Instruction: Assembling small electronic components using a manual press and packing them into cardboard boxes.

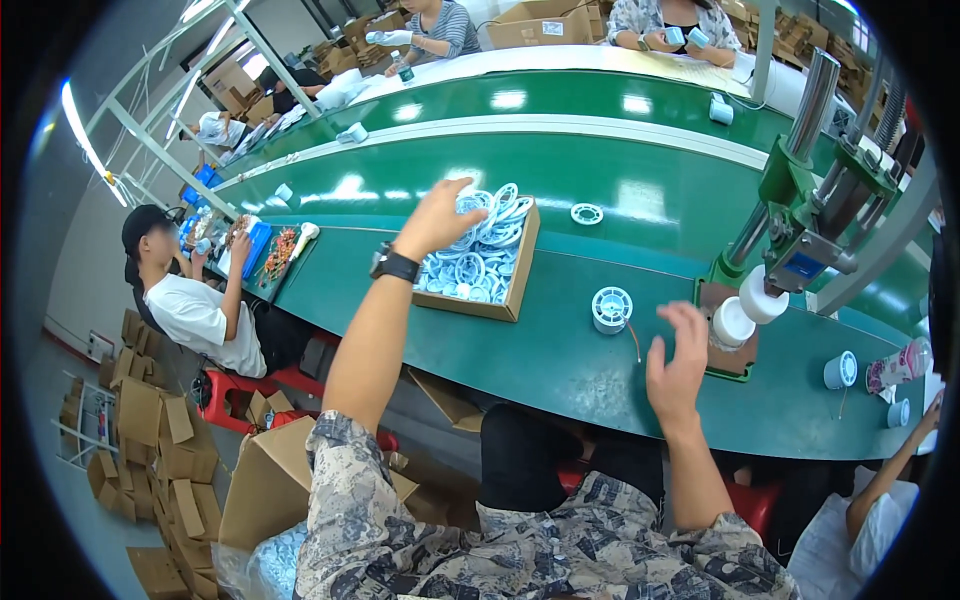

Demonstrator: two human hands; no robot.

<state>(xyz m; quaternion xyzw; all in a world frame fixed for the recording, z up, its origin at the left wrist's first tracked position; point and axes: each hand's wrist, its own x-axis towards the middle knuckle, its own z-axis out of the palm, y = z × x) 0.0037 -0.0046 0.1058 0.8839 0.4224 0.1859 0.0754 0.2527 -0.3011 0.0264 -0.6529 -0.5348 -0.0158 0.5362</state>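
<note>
My left hand [440, 220] reaches over the far left side of a cardboard box [518, 275]. Its visible fingers are stretched apart, and nothing shows between them. Light blue plastic rings and small parts [480, 262] fill the box in a heap. Above the green bench [560, 380], my right hand [680, 365] is open with its fingers spread. Just left of it stands a round light blue housing [612, 310] with a spoked top and a thin reddish wire [636, 345]. To its right, a white round piece [733, 322] sits on the base of a green press [800, 230].
A loose spoked ring [587, 213] lies on the green conveyor [640, 165] beyond the box. More light blue housings [840, 370] and a clear plastic cup [900, 365] stand at the right. A person [205, 310] works at the left. Cardboard boxes [170, 430] cover the floor there.
</note>
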